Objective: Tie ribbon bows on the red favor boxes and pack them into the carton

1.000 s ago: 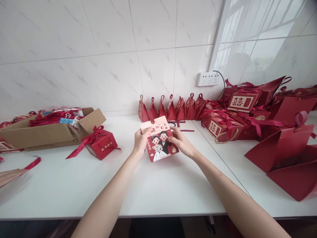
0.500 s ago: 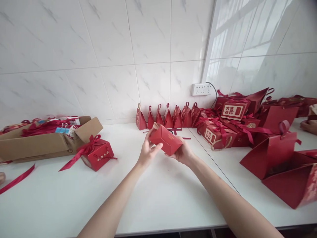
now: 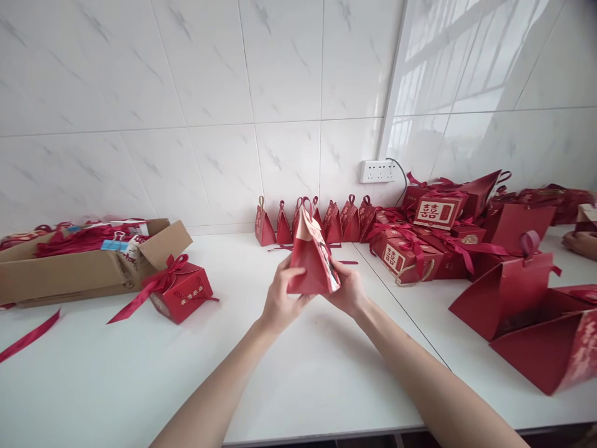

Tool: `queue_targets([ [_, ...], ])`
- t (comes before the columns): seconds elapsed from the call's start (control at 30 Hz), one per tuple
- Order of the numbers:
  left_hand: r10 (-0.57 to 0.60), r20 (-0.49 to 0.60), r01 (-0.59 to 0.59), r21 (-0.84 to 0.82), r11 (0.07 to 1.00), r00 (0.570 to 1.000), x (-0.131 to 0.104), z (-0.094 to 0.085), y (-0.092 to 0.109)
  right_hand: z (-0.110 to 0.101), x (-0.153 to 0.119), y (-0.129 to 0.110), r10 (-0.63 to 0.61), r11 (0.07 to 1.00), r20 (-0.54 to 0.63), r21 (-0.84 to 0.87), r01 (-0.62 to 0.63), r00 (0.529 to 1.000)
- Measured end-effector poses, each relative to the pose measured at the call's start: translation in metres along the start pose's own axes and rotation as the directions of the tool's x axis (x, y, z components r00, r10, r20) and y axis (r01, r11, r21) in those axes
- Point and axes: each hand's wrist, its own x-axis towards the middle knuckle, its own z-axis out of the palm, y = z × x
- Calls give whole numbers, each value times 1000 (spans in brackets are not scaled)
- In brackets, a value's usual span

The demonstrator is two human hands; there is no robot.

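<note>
Between my two hands a red triangular gift box (image 3: pixel 305 270) is held above the white table, its ribbon loop pointing up. My left hand (image 3: pixel 283 297) is closed around its lower left side, with the thumb near the plain red face. On the other side my right hand (image 3: pixel 349 289) grips the lower right edge by the printed panel; some of its fingertips are hidden behind the box. Behind it, several similar triangular boxes (image 3: pixel 265 227) with loops stand in a row along the wall, partly covered by the held one.
To the left are a cardboard box (image 3: pixel 69 274) full of red ribbons and a red box with a bow (image 3: pixel 184 295). A pile of red gift boxes (image 3: pixel 438 211) lies to the right, near large opened red boxes (image 3: pixel 517 330). Another person's hand (image 3: pixel 581 242) shows at the far right.
The gift box has been turned from lying tilted, base showing, to upright with its loop on top. Both hands still hold it in about the same place.
</note>
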Motion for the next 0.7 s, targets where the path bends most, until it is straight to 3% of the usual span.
queue_targets([
  [0.03, -137, -47, 134, -67, 989, 989, 2, 0, 1, -1, 0, -2, -22, 1000, 20, -9, 22, 1000],
  [0.1, -417, -83, 387, -244, 889, 905, 8, -1, 1, -3, 1, -5, -59, 998, 48, -34, 61, 997],
  [0.17, -592, 9, 540, -420, 729, 806, 14, -3, 1, -4, 3, -6, -90, 993, 50, -70, 94, 995],
  [0.27, -670, 283, 671, -602, 433, 686, 19, -6, 0, -3, 4, -2, -164, 973, 29, -161, 166, 986],
  [0.33, -690, 449, 747, -633, 203, 567, 20, -8, 1, -1, 3, 2, -253, 939, 29, -234, 253, 967],
  [0.43, -750, 543, 799, -600, -32, 377, 20, -8, 4, 2, 0, 5, -347, 879, 114, -306, 365, 931],
  [0.5, -788, 539, 798, -594, -105, 298, 20, -9, 4, 3, -3, 5, -328, 869, 201, -320, 379, 923],
  [0.57, -793, 546, 784, -602, -148, 270, 20, -9, 3, 4, -6, 5, -274, 877, 266, -326, 354, 924],
  [0.6, -791, 546, 774, -614, -153, 276, 20, -8, 3, 4, -6, 4, -252, 880, 282, -331, 341, 926],
  [0.67, -798, 502, 745, -659, -104, 332, 19, -7, 1, 4, -6, 4, -250, 876, 287, -339, 342, 925],
  [0.7, -807, 447, 723, -690, -35, 387, 18, -6, 0, 4, -6, 4, -269, 870, 281, -340, 358, 921],
])
